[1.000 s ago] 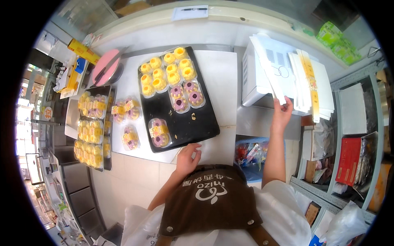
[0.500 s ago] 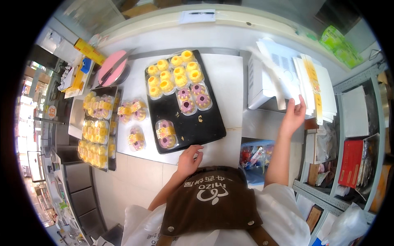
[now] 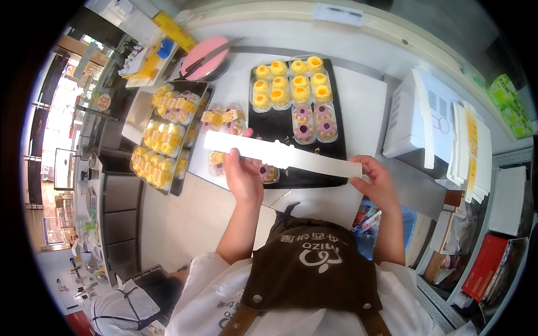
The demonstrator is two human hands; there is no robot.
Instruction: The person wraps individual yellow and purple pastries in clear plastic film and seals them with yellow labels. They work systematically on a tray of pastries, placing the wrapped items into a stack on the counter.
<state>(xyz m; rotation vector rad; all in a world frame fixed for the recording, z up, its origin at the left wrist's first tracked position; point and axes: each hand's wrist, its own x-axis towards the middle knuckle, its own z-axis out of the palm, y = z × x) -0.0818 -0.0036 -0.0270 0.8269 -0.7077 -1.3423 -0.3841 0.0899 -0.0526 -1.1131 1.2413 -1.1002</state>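
Note:
A long white paper strip [image 3: 302, 161], with a notched shape midway, stretches between both hands, plain side up. My left hand [image 3: 245, 176] pinches its left part between thumb and fingers. At its other end my right hand [image 3: 374, 182] grips the tip. Beneath the strip lies a black tray [image 3: 269, 124] bearing clear plastic boxes of yellow pastries [image 3: 278, 83] with orange centres and purple pastries [image 3: 303, 115] with dark centres. Another purple pastry box [image 3: 270, 173] at the tray's near left is partly covered by the strip and my left hand.
Banded pastry boxes [image 3: 224, 116] stand left of the tray; more fill a second tray [image 3: 203, 94]. A long knife lies on a pink turntable [image 3: 208, 54]. At right are a white machine [image 3: 417, 112] and a stack of strips [image 3: 462, 151]. Another person [image 3: 126, 308] is at lower left.
My right hand has brought a white strip from the machine at right to above the tray. My left hand has risen from the tray's near edge and taken the strip's other end.

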